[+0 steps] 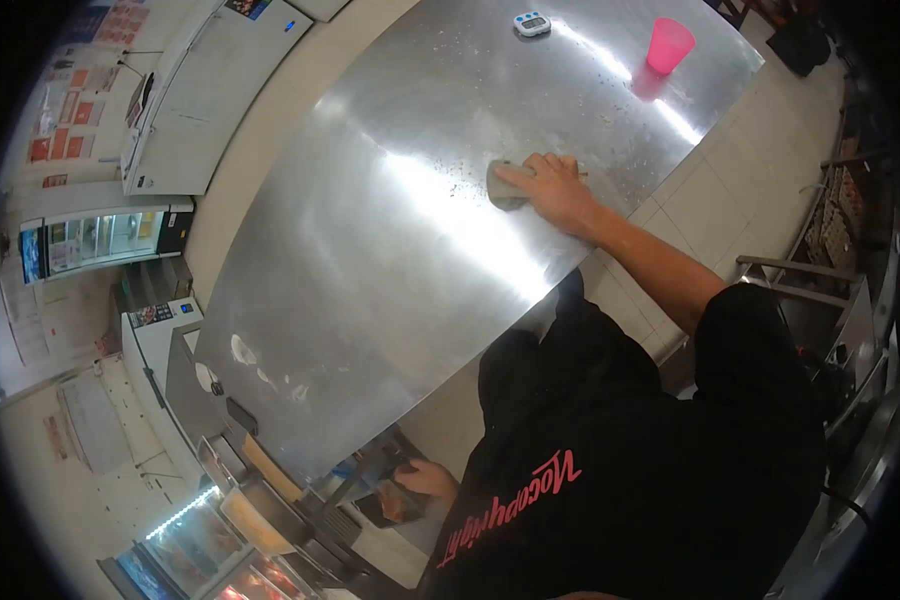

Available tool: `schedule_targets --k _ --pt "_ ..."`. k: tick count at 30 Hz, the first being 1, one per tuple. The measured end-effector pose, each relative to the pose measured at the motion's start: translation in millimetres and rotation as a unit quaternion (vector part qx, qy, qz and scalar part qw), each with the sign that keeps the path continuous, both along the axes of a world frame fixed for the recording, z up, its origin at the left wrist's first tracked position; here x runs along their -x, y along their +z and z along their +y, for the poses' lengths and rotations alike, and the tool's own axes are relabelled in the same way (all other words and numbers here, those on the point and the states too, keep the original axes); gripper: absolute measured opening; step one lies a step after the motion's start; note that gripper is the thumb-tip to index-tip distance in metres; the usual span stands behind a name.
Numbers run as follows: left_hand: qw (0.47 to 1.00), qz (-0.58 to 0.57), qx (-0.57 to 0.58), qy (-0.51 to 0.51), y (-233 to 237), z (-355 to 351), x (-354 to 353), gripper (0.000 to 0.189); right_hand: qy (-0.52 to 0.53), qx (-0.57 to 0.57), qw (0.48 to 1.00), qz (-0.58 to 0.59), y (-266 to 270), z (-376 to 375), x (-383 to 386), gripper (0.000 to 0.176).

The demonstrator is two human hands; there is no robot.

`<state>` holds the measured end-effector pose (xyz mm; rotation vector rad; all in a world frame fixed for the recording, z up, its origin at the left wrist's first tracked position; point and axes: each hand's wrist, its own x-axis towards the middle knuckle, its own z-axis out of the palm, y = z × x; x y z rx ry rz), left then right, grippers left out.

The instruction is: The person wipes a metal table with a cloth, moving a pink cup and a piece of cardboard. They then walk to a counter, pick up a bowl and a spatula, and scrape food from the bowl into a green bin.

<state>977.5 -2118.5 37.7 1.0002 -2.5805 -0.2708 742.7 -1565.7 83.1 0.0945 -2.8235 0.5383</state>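
On the steel table (pixel 320 250), my right hand (pixel 558 190) is closed on a grey-green piece (pixel 507 185), a pad or a scraper; which one is unclear. The piece lies against the tabletop among small specks and wet marks. My left hand (pixel 427 478) is low beside the table's near left end, its fingers partly spread, next to a dark tray (pixel 370 508) with an orange-brown thing (pixel 398 503) in it. No object shows in its grip.
A pink cup (pixel 670 45) and a white timer (pixel 532 24) stand at the table's far end. White smears mark its left part. Metal containers (pixel 260 500) are at lower left. A white cabinet (pixel 205 100) and a glass-door fridge (pixel 105 240) are beyond the table.
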Motion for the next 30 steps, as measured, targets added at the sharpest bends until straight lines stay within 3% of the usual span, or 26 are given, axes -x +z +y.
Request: schedule_targets --k 1,3,4,5,6,7,8,11,13,14,15,17,20,22,23,26,27,28,30 --pt "0.998 -0.026 -0.041 0.029 -6 16 -14 0.034 -0.041 0.035 0.997 0.055 10 2 4 0.051" --pt "0.995 -0.061 -0.051 0.056 -55 16 -59 0.031 -0.013 0.208 0.965 -0.16 56 -24 -1 0.042" --pt "0.991 -0.093 -0.061 0.081 -73 15 -72 0.029 0.021 0.135 0.985 -0.106 22 -49 -6 0.037" --pt "0.984 -0.128 -0.074 0.095 -83 22 -81 0.028 0.076 0.096 0.992 -0.017 27 -72 -23 0.038" --pt "0.977 -0.164 -0.092 0.101 -88 30 -84 0.027 0.17 0.216 0.961 -0.026 30 -86 -39 0.043" --pt "0.968 -0.201 -0.108 0.104 -90 36 -88 0.027 0.194 0.191 0.953 -0.137 26 -99 -51 0.046" --pt "0.961 -0.226 -0.124 0.102 -92 41 -91 0.026 0.233 0.084 0.968 -0.03 -2 -114 -65 0.049" --pt "0.946 -0.269 -0.161 0.08 -94 49 -94 0.024 0.292 0.074 0.953 -0.034 -4 -89 -72 0.046" --pt "0.94 -0.285 -0.177 0.062 -90 49 -94 0.023 0.249 0.1 0.959 -0.094 8 -42 -60 0.043" --pt "0.938 -0.288 -0.185 0.054 -88 50 -93 0.022 0.234 0.149 0.952 -0.125 9 -20 -50 0.034" --pt "0.938 -0.286 -0.193 0.045 -86 50 -91 0.022 0.188 0.04 0.969 -0.152 26 3 -43 0.024" --pt "0.937 -0.278 -0.209 0.025 -78 50 -88 0.021 0.174 -0.001 0.98 -0.097 -5 54 -34 0.034" --pt "0.942 -0.256 -0.219 0.009 -56 57 -78 0.02 0.118 -0.021 0.99 -0.068 3 99 -25 0.045" --pt "0.97 -0.103 -0.216 -0.05 -18 84 -52 0.021 0.026 -0.002 1.0 -0.009 10 110 -15 0.049" --pt "0.971 -0.099 -0.215 -0.047 -7 89 -38 0.021 -0.003 0.035 0.999 0.014 33 94 -16 0.046" --pt "0.98 0.039 -0.167 -0.098 36 97 2 0.027 0.015 0.063 0.998 0.025 34 48 -27 0.055" --pt "0.974 0.079 -0.186 -0.1 51 105 22 0.028 0.054 0.183 0.979 -0.073 37 40 -34 0.056" --pt "0.964 0.113 -0.209 -0.121 60 104 40 0.03 0.073 0.093 0.993 0.015 9 28 -38 0.055" --pt "0.937 0.18 -0.242 -0.174 77 116 92 0.032 0.049 0.135 0.989 0.031 19 13 -50 0.054"
